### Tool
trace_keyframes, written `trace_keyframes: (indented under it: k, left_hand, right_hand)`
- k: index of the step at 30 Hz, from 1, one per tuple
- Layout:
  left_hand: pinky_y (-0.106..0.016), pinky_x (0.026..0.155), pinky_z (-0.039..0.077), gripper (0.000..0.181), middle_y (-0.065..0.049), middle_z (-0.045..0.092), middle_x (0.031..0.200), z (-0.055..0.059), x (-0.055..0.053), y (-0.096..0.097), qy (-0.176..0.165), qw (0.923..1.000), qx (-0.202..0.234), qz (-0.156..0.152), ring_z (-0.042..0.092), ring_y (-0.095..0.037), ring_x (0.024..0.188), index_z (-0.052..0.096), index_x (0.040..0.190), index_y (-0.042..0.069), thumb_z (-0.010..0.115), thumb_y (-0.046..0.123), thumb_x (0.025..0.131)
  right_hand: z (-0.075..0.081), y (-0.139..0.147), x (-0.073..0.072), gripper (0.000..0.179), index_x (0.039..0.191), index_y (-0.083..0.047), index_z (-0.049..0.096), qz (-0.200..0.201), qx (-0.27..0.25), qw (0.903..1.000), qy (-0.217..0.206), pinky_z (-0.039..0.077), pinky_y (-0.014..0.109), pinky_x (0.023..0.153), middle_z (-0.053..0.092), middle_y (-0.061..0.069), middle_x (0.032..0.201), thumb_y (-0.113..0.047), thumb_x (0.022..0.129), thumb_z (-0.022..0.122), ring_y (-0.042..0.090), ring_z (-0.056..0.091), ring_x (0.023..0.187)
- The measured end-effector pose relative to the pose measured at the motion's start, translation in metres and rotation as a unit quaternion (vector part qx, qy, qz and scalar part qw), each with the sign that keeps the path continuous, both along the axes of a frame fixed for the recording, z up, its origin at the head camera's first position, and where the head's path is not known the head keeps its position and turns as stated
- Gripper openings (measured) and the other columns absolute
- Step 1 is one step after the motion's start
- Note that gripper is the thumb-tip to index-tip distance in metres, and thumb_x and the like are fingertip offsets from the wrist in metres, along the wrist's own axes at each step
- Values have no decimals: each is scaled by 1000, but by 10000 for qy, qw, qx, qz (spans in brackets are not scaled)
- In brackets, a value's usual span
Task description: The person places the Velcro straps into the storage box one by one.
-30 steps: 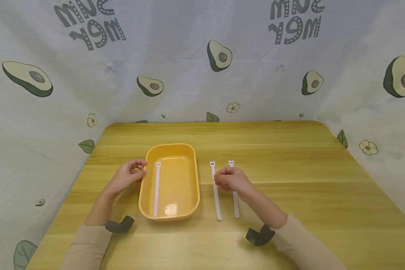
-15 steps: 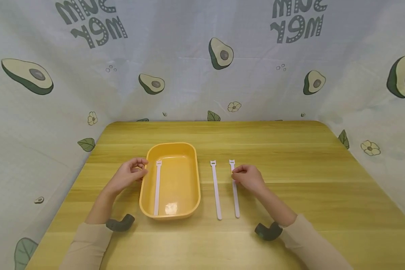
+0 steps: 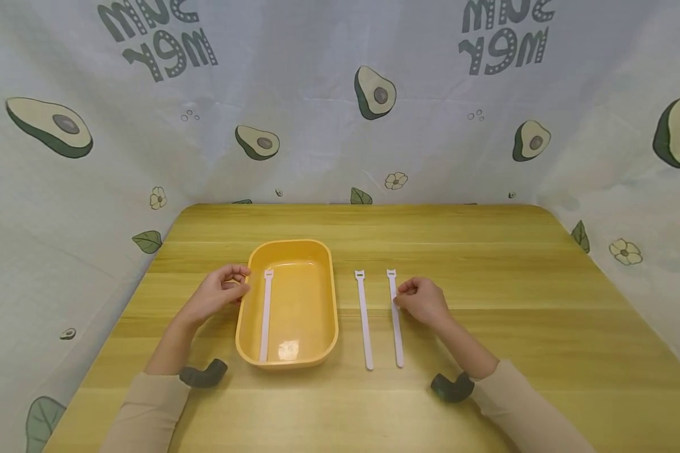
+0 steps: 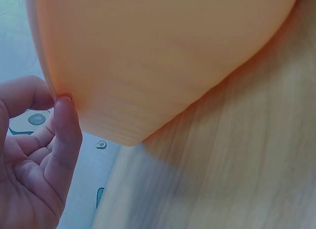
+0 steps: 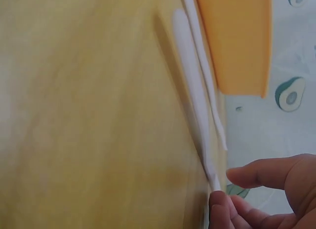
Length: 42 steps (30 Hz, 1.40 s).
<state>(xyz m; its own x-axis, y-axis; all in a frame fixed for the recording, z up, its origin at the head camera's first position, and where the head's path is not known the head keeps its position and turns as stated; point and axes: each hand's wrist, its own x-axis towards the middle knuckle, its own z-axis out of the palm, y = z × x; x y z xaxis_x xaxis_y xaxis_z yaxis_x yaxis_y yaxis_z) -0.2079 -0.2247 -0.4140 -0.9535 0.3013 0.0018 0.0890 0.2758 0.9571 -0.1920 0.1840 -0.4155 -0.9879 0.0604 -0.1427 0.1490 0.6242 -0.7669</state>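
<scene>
My left hand pinches the left rim of a yellow plastic tray between thumb and index finger; the left wrist view shows the thumb against its outer wall. One white cable tie lies lengthwise inside the tray, along its left side. Two more lie on the table right of it, the nearer white tie and the farther-right white tie. Beside that last tie's upper part is my right hand. Its fingertips touch the tie near the slotted end, while the thumb stands apart from it.
The wood-grain table extends around the tray and ties. A white cloth printed with avocados hangs behind the table and on both sides. A dark curved wrist device is strapped to each forearm.
My right hand has moved right, from over the middle tie to the rightmost one, then shifted slightly down beside it. My left hand stays on the tray rim.
</scene>
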Motion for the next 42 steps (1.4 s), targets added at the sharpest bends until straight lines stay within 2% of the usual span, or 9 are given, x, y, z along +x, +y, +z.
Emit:
trace_keyframes:
  k: [7, 15, 26, 35, 42]
  left_hand:
    - [-32, 66, 56, 37, -14, 51, 100, -2, -1, 1, -2, 10000, 24, -24, 61, -12, 76, 47, 123, -14, 60, 3, 93]
    - [-32, 66, 55, 39, -16, 51, 101, 1, 1, 2, -55, 9999, 108, -23, 60, -12, 78, 46, 124, -15, 60, 2, 93]
    - [-31, 65, 55, 38, -16, 51, 99, 2, 2, 2, -17, 9999, 119, -29, 60, -12, 76, 46, 123, -15, 61, 2, 92]
    - [-31, 65, 55, 39, -15, 51, 99, 3, 2, 2, -28, 9999, 159, -53, 59, -12, 76, 45, 123, -16, 60, 0, 91]
    - [-30, 65, 55, 39, -16, 50, 99, 2, 2, 1, -26, 9999, 133, -63, 59, -12, 76, 45, 123, -16, 60, 0, 92]
  right_hand:
    - [-2, -3, 0, 25, 98, 5, 61, 69, 224, 9997, 10, 47, 28, 60, 61, 12, 86, -5, 80, 73, 21, 56, 74]
    - [-1, -5, 1, 26, 97, 6, 61, 161, 456, 9987, 129, 46, 29, 58, 62, 11, 83, -3, 78, 75, 22, 57, 73]
    - [-2, -5, -1, 28, 99, 5, 62, 85, 439, 9990, 67, 50, 33, 63, 68, 17, 94, -4, 77, 76, 27, 64, 83]
    - [-4, -1, -2, 21, 98, 7, 62, -255, -423, 9987, -133, 49, 25, 59, 69, 14, 84, -3, 81, 70, 18, 64, 70]
    - [3, -1, -8, 23, 104, 10, 60, -529, -1514, 9858, -498, 51, 22, 59, 65, 8, 80, -1, 85, 67, 10, 60, 65]
